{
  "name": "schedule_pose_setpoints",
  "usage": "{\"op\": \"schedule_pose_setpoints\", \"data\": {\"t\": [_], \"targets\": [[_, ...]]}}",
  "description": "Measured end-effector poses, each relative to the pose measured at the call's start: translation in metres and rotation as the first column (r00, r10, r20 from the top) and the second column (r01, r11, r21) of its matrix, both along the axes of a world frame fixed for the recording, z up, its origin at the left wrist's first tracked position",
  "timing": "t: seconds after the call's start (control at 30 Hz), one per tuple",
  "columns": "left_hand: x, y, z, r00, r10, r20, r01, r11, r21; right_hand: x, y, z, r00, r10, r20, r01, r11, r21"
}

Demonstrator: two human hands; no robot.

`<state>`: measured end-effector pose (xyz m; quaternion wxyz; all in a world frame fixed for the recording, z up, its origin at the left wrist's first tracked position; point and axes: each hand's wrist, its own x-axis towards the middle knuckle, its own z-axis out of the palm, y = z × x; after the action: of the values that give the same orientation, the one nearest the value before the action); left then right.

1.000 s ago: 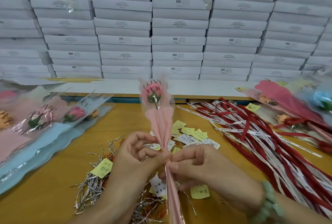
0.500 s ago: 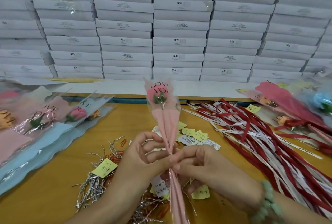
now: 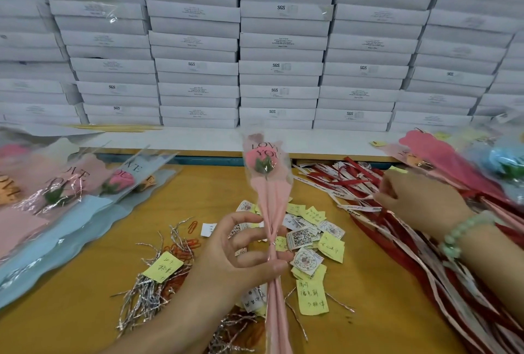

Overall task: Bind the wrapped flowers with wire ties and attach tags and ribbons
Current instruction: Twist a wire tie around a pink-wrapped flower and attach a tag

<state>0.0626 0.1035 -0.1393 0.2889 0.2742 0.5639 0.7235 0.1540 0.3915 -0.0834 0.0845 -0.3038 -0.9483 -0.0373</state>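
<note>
1. Stacked white boxes fill the whole background in rows. Several fronts carry the printed letters "SGS"; the finer print on others is too small to read.
2. Before them lies a yellow-orange table.
3. The left hand holds the wrapped flower above the middle of the table, thumb and fingers curled round the narrow pink part of the wrap.
4. The flower's long axis stands nearly upright in the view. The pink bloom is at the top, toward the boxes, and the stem end runs down toward the person and out of the bottom edge. The clear sleeve over the bloom reads "LOVE YOU".
5. A thin wire tie circles the wrap just above the gripping thumb.
6. The right hand, with a green bead bracelet on its wrist, is at the red and white ribbons on the right. Its fingers are bent at a white strip, but blur hides whether they pinch it. The script on the white ribbons cannot be read.
7. Behind the flower lies a heap of tags, some printed with a QR code, mixed with yellow notes bearing handwriting.
8. Left of the holding hand lie loose silver ties and orange paper clips.
9. Other flowers lie flat at the far left, with "LOVE" showing on their sleeves.
</note>
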Motion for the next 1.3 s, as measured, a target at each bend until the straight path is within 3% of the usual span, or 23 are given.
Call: {"op": "schedule_pose_setpoints", "data": {"t": [0.1, 0.23, 0.33, 0.53, 0.7, 0.8, 0.9, 0.97, 1.03, 1.1, 1.17, 1.23, 1.3], "targets": [[0.000, 0.001, -0.001, 1.000, -0.002, 0.000, 0.002, 1.000, -0.003, -0.005, 0.018, -0.029, 0.991, -0.100, 0.084, 0.095, 0.993, 0.068], [-0.001, 0.001, 0.000, 1.000, 0.003, 0.003, -0.003, 1.000, -0.001, -0.010, 0.027, -0.046, 0.998, -0.062, 0.019, 0.060, 0.996, 0.068], [-0.001, 0.000, 0.000, 1.000, 0.005, 0.005, -0.005, 1.000, -0.004, -0.010, 0.031, -0.041, 0.995, -0.029, -0.091, 0.029, 1.000, 0.002], [-0.001, 0.000, 0.001, 1.000, 0.008, -0.018, -0.008, 1.000, -0.012, -0.007, 0.037, -0.031, 0.946, 0.055, -0.320, -0.015, 0.992, 0.127], [0.000, 0.000, 0.001, 0.999, 0.018, -0.030, -0.018, 1.000, -0.013, -0.002, 0.045, -0.020, 0.862, 0.085, -0.499, -0.035, 0.994, 0.108], [0.000, 0.001, 0.000, 0.999, 0.017, -0.029, -0.017, 1.000, -0.016, -0.003, 0.046, -0.018, 0.739, 0.006, -0.674, -0.118, 0.986, -0.121], [0.000, 0.001, 0.000, 0.999, 0.012, -0.038, -0.013, 1.000, -0.018, -0.004, 0.042, -0.007, 0.481, -0.234, -0.845, -0.348, 0.834, -0.429], [0.000, 0.000, 0.000, 0.999, 0.016, -0.041, -0.017, 1.000, -0.020, -0.001, 0.036, 0.005, 0.350, -0.343, -0.872, -0.504, 0.715, -0.484], [0.000, 0.000, 0.001, 0.999, 0.020, -0.039, -0.021, 1.000, -0.019, 0.001, 0.026, 0.017, 0.314, -0.354, -0.881, -0.601, 0.644, -0.473], [0.000, 0.000, 0.000, 0.999, 0.026, -0.039, -0.026, 1.000, -0.008, 0.001, 0.012, 0.027, 0.361, -0.298, -0.884, -0.639, 0.610, -0.467], [0.000, 0.001, 0.001, 0.999, 0.027, -0.043, -0.026, 1.000, 0.006, 0.003, -0.007, 0.036, 0.511, -0.155, -0.846, -0.632, 0.599, -0.492], [0.000, 0.001, 0.001, 0.998, 0.026, -0.052, -0.025, 1.000, 0.011, 0.004, -0.031, 0.039, 0.699, 0.070, -0.712, -0.616, 0.566, -0.548], [0.000, 0.001, 0.002, 0.996, 0.014, -0.086, -0.015, 1.000, -0.004, 0.003, -0.057, 0.035, 0.791, 0.262, -0.552, -0.601, 0.496, -0.627]]}}
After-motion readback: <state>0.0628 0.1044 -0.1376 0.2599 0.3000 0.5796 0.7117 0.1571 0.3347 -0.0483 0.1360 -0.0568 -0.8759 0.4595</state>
